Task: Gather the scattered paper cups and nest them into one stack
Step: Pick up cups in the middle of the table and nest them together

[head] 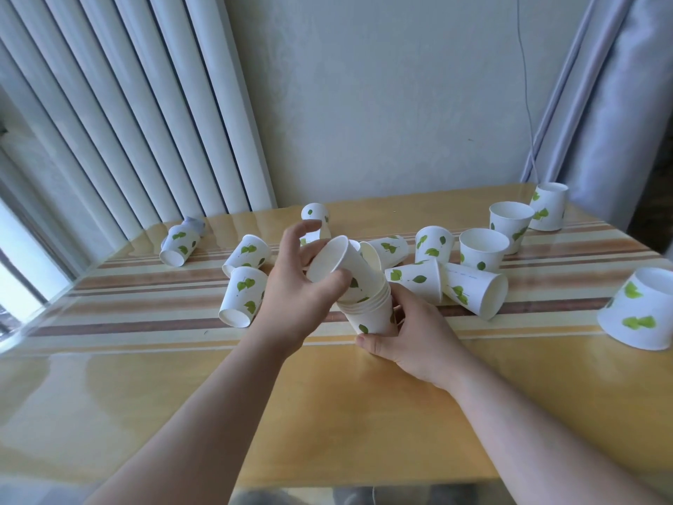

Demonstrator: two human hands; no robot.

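A stack of nested white paper cups (pixel 371 315) with green leaf prints stands at the table's middle, tilted a little left. My right hand (pixel 408 340) grips its base from the right. My left hand (pixel 295 289) is closed around the top cup (pixel 338 264), which sits partly inside the stack, mouth toward the upper left. Loose cups lie scattered: two on their sides to the left (pixel 242 297) (pixel 247 253), one further left (pixel 180 246), a joined pair lying to the right (pixel 448 286), upright ones behind (pixel 482 249) (pixel 510 222).
The wooden table (pixel 327 413) has a glossy cover with brown stripes. An upturned cup (pixel 639 311) stands near the right edge, another (pixel 550 205) at the far right corner. Vertical blinds hang at the left, a curtain at the right, a wall behind.
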